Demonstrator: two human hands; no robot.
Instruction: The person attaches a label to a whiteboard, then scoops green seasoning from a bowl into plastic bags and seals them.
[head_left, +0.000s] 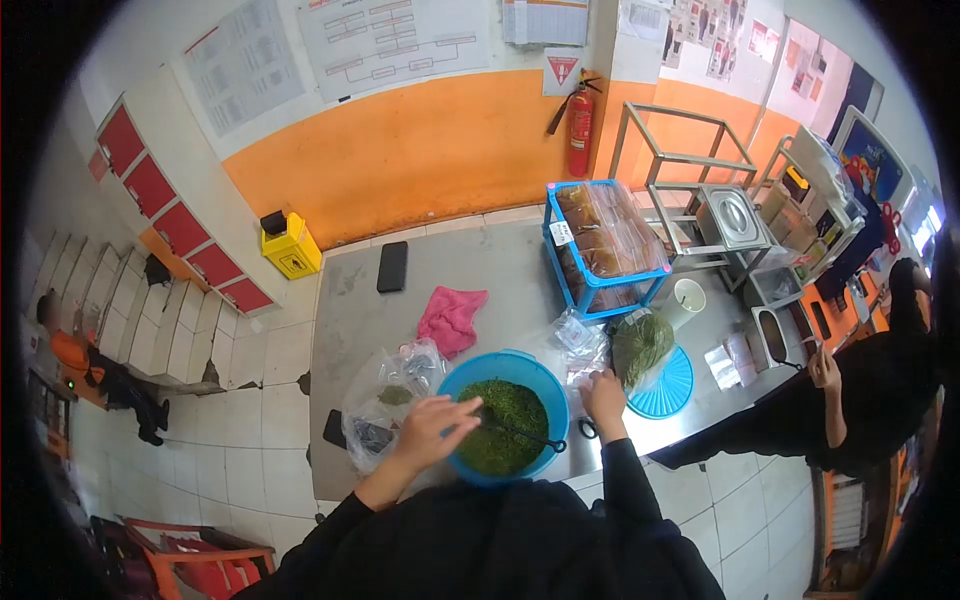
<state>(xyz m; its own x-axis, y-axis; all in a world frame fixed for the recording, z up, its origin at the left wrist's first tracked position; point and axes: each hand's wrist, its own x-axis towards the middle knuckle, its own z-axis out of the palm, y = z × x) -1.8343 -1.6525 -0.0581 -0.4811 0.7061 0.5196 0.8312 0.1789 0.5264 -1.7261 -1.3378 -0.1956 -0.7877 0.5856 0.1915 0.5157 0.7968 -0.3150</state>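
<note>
A blue tub of finely chopped greens stands at the table's near edge. In it rests a dark ladle, its hooked handle end lying over the right rim. My left hand is above the tub's left side, fingers stretched out and nothing seen in them. To the right of the tub, my right hand has its fingers curled down at the edge of some clear plastic bags, seemingly pinching one. Beside that hand are a filled bag of greens and a round blue lid. Scissors lie below it.
Left of the tub lie a crumpled clear bag, a pink cloth and a phone. A blue crate of brown packs stands behind, with a white cup nearby. A co-worker works at the right.
</note>
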